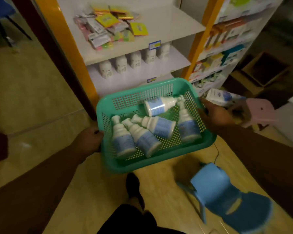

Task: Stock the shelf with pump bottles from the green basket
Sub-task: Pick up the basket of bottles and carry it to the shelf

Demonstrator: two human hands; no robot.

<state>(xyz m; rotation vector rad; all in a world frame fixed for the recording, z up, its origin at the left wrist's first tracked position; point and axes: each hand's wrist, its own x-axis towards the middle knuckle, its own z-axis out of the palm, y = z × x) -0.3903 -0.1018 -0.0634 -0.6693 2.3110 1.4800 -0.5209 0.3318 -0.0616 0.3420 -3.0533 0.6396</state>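
Note:
I hold the green basket (pixel 135 163) in front of me, above the floor and just short of the shelf unit (pixel 139 51). My left hand (pixel 89 140) grips its left rim and my right hand (pixel 216 115) grips its right rim. Several white pump bottles with blue labels (pixel 156 126) lie on their sides inside the basket. A row of white bottles (pixel 135 60) stands on the middle shelf, under the shelf board above it.
Loose colourful packets (pixel 112 26) lie piled on the upper shelf. A second shelf unit with boxed goods (pixel 227 48) stands to the right. A blue plastic chair (pixel 227 198) sits on the floor at lower right, a pink stool (pixel 259 112) beyond my right hand.

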